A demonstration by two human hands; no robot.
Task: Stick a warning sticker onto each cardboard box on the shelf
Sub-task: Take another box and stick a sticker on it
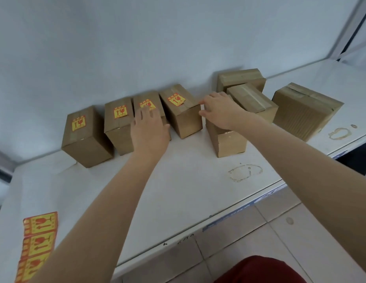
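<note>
Boxes (88, 137) of brown cardboard at twelve o'clock; left hand (147, 127) flat on stickered box (146, 98), right hand (221, 111) spread atop plain box (229, 141).

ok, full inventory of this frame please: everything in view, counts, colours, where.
stickered boxes: 4, brown, yellow-red sticker on each top, row at back left of shelf
plain boxes: 4, brown, taped, clustered right of the row
sticker sheet: 1, yellow-red, shelf's front left corner
shelf: 1, white, ring stains right of centre
wall: 1, pale grey-blue, behind boxes
floor tiles: several, beige, below shelf edge
clothing: 1, dark red, bottom edge
left hand: 1, flat on third stickered box
right hand: 1, resting on nearest plain box
</note>
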